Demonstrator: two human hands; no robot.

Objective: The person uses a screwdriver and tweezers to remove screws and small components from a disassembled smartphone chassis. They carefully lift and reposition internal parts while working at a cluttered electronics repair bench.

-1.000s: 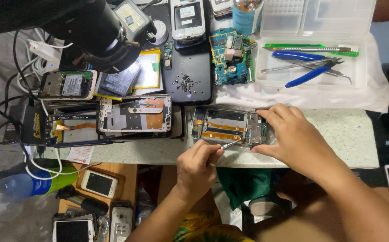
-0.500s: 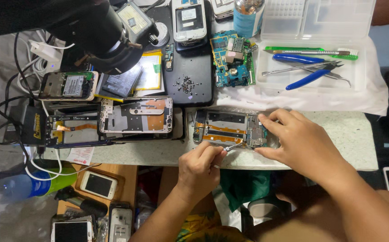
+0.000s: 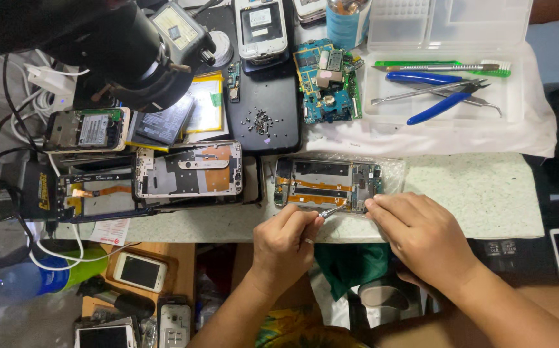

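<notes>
We look down on an opened phone frame [image 3: 327,185] lying on a sheet of clear plastic at the front edge of the speckled desk [image 3: 479,193]. Our left hand [image 3: 286,241] comes up from below the desk edge, and its fingers are pinched together on a thin metal tool [image 3: 332,210] whose tip rests at the lower edge of the frame, near its right half. Our right hand [image 3: 421,232] lies just beside it on the right, fingertips pressed on the frame's lower right corner; these fingers are drawn together and steady the frame rather than clamp on it.

To the left, well apart from the hands, a second opened phone body [image 3: 189,169] with copper-coloured patches lies face up, and further left a third [image 3: 86,129] sits among black cables. Behind the frame a black mat [image 3: 266,96] carries a small heap of tiny screws [image 3: 258,120], with a blue circuit board [image 3: 327,80] just to its right. On the white cloth at the back right stands a clear plastic tray [image 3: 447,71] holding blue-handled pliers [image 3: 437,93], tweezers and a green-handled brush. A large black lens-like object [image 3: 131,55] overhangs the upper left of the view. Below the desk, on a wooden shelf, a white phone [image 3: 139,272] lies screen up.
</notes>
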